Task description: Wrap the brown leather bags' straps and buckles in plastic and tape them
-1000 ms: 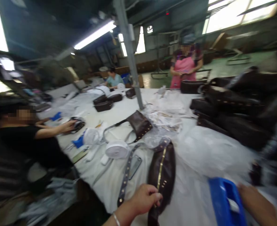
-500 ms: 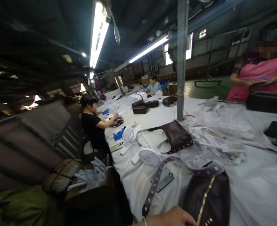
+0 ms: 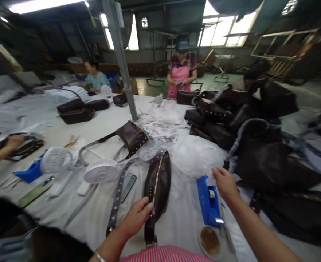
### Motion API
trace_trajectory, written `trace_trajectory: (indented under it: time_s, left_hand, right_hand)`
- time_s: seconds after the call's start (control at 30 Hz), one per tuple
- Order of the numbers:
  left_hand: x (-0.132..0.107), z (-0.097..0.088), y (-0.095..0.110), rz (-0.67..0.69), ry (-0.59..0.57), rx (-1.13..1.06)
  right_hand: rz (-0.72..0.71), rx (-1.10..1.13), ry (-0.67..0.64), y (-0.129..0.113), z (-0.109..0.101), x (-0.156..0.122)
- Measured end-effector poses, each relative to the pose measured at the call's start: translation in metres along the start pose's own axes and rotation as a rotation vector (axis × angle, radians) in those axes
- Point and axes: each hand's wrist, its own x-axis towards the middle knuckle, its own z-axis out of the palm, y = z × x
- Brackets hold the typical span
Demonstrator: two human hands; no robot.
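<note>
A dark brown bag (image 3: 158, 182) with a gold zip and a studded strap (image 3: 117, 194) lies lengthwise on the white table (image 3: 182, 222) in front of me. My left hand (image 3: 137, 216) is closed in a pinch on the bag's near end by the zip. My right hand (image 3: 225, 183) reaches out to the right of a blue tape dispenser (image 3: 208, 202), its fingers curled at a sheet of clear plastic (image 3: 197, 156); what they hold is unclear.
A heap of dark bags (image 3: 258, 138) fills the right side. Two small white fans (image 3: 101, 171), a phone (image 3: 128, 186), another brown bag (image 3: 130, 136) and a steel post (image 3: 120, 58) lie ahead. A small bowl (image 3: 209, 240) sits near me. Co-workers sit left and stand behind.
The view swung left toward the seated co-workers, then back onto the table. My right hand, at the lower edge before, now reaches past the tape dispenser. My left hand stays on the bag.
</note>
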Motion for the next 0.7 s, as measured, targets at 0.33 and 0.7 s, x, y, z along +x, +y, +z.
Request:
trace_trajectory:
  time_s: [0.33,0.7]
  left_hand:
    - [-0.002,0.001,-0.004,0.029,0.073,-0.034]
    - [-0.008,-0.008,-0.012,0.032,0.128,-0.059]
  right_hand:
    - [0.207,0.51,-0.676,-0.026,0.09,-0.143]
    - [0.298,0.328,-0.938,-0.017,0.084,-0.162]
